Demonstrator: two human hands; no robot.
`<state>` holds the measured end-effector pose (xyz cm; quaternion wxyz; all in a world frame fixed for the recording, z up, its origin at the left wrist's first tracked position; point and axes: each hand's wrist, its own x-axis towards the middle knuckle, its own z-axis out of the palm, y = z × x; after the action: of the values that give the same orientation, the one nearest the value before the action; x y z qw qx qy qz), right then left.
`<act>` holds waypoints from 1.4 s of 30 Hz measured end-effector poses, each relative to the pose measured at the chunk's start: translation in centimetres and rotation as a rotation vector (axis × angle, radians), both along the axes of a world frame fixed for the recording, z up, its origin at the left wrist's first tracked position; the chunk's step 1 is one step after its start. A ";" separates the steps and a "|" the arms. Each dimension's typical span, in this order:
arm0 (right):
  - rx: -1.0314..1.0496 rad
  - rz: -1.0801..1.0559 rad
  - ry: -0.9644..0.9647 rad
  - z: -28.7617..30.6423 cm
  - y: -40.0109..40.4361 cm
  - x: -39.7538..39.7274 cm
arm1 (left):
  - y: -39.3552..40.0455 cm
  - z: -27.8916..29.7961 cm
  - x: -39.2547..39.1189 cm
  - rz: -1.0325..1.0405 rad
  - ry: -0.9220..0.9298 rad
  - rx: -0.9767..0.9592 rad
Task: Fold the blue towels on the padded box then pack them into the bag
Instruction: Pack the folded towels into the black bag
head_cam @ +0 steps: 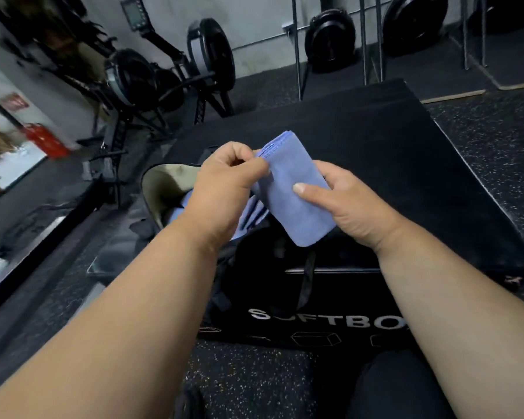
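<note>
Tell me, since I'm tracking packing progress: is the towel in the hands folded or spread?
Folded: the blue towel is a compact rectangle with stacked edges, held between left hand and right hand.

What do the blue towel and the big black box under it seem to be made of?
Blue towel: soft matte cloth, probably microfibre, with a stitched hem and limp folds. Padded box: looks like foam under a black, slightly glossy vinyl cover with printed white lettering, though the filling is hidden.

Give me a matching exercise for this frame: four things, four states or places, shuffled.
Things:
1. folded blue towel
2. bag
3. padded box
4. left hand

States or places:
A. open, with blue cloth inside
B. held up in both hands
C. pinching a towel edge
D. black, with white lettering on its front

Pairs: 1-B, 2-A, 3-D, 4-C
</note>
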<state>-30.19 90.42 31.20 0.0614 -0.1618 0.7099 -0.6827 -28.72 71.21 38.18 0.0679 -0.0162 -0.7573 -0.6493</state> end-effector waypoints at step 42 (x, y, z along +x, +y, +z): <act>0.597 0.172 -0.205 2.1 -13.7 5.5 | -15.0 -4.3 16.3 -0.202 0.099 -0.980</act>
<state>-24.65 76.69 33.33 0.2350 -0.1264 0.8525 -0.4495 -12.41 56.18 33.87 0.0248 -0.1502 -0.9637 -0.2193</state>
